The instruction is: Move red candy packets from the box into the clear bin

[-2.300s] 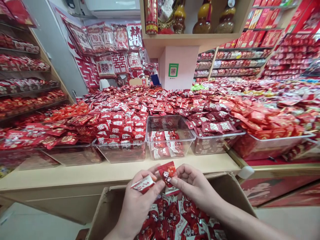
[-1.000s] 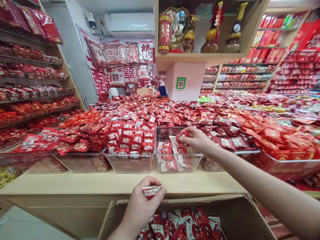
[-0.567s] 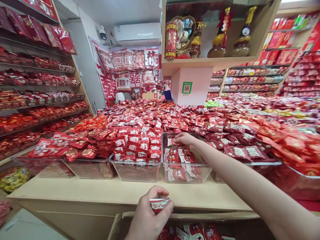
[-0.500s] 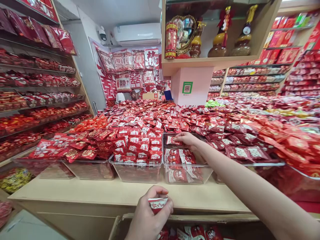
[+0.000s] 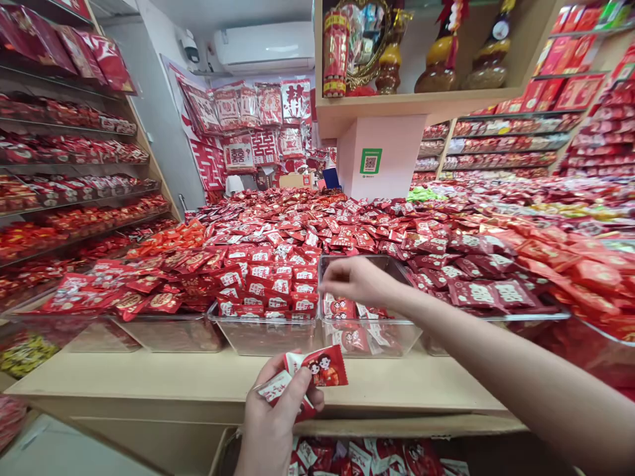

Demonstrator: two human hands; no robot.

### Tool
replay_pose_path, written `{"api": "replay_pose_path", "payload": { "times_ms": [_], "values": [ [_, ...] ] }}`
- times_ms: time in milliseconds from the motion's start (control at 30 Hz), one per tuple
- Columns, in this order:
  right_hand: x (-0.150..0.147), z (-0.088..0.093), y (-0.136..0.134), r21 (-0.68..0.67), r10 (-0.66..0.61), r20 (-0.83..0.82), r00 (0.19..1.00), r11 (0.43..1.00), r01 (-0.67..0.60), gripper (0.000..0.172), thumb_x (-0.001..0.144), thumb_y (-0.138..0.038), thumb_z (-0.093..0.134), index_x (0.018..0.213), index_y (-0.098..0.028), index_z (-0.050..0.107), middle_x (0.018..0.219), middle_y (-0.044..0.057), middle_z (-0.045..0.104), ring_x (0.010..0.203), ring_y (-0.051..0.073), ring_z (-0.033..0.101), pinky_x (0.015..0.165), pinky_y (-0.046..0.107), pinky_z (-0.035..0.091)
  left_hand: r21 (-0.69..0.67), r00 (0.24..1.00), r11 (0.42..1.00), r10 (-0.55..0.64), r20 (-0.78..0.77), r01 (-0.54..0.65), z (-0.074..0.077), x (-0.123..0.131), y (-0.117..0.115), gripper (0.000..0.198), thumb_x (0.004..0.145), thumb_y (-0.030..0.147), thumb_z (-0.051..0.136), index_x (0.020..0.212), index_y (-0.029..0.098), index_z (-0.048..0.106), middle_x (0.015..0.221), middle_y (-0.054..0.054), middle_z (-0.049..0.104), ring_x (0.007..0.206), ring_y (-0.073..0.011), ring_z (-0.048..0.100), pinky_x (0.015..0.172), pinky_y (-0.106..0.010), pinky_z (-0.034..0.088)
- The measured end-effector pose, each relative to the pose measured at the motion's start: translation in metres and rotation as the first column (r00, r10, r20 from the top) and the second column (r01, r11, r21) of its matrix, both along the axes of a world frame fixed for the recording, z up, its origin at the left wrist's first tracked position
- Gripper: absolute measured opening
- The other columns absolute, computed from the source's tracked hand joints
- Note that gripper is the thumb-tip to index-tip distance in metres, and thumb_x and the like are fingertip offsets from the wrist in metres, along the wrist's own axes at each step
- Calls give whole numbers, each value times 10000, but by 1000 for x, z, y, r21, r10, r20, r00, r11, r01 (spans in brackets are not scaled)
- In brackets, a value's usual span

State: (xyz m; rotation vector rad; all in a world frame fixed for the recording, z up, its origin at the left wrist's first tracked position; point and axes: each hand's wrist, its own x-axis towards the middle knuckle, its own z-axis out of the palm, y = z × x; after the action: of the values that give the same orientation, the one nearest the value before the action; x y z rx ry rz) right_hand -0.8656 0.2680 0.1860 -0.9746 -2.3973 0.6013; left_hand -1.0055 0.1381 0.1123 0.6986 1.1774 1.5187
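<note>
Red and white candy packets (image 5: 325, 367) with a cartoon couple are pinched in my left hand (image 5: 282, 403), above the counter's front edge. My right hand (image 5: 354, 281) hangs over a clear plastic bin (image 5: 370, 338) with similar packets at its bottom. Its fingers are bent and point left; their tips are partly hidden, and whether they hold anything does not show. Just left of that bin stands another clear bin (image 5: 268, 336), filled with rows of red packets (image 5: 270, 287).
Below the counter (image 5: 149, 383) is an open cardboard box (image 5: 387, 424) holding more packets. Piles of red packets cover the display behind the bins. A wooden display shelf (image 5: 446, 102) overhangs the middle, and stocked shelves (image 5: 74, 178) line the left.
My left hand has turned and risen slightly, and two packets now show in it. My right hand has come off the packet in the bin and moved slightly left. The view has shifted.
</note>
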Motion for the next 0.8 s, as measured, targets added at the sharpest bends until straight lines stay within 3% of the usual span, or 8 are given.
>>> {"api": "replay_pose_path", "payload": {
  "times_ms": [67,133,200,400,567,800],
  "values": [
    [3,-5,33,171,-164,202,966,977,130,221,762,-306,458,767,-139,602,723,42,629,626,109,536,558,206,385,21,1000,1000,-22,-18,22,-2,-1,0,299,599,293,671,821,177,508,535,49,614,462,-105,551,469,-232,489],
    [5,-19,58,215,-194,410,891,970,112,188,731,-264,487,792,-151,624,771,53,652,670,137,565,581,216,389,30,999,999,-20,-29,21,-3,-1,0,291,595,298,673,803,176,510,545,43,620,463,-109,556,473,-238,490],
    [4,-36,73,212,-175,510,842,974,73,187,684,-269,540,793,-158,642,782,71,663,709,176,585,593,233,394,34,999,999,-12,-35,14,-4,-1,0,298,583,305,679,794,173,516,543,39,620,458,-110,557,472,-240,492],
    [3,-70,86,215,-181,596,782,975,62,372,662,-431,554,889,-144,622,872,130,651,810,251,593,646,276,421,24,999,999,-20,-31,21,-3,0,-1,307,560,317,692,779,174,531,525,44,613,440,-98,548,463,-212,476],
    [4,-76,90,190,-184,620,763,978,81,462,688,-481,518,976,-124,575,941,141,634,854,253,588,679,272,432,35,997,998,-57,-53,59,-4,0,0,285,562,324,689,759,173,549,549,30,632,440,-99,548,450,-201,464],
    [5,-76,96,202,-240,614,752,969,144,356,743,-367,504,952,-92,591,961,169,623,904,261,572,734,281,416,28,995,998,-46,-88,49,-4,1,0,292,552,327,692,755,171,552,558,36,624,437,-104,548,450,-222,488]
  ]
}}
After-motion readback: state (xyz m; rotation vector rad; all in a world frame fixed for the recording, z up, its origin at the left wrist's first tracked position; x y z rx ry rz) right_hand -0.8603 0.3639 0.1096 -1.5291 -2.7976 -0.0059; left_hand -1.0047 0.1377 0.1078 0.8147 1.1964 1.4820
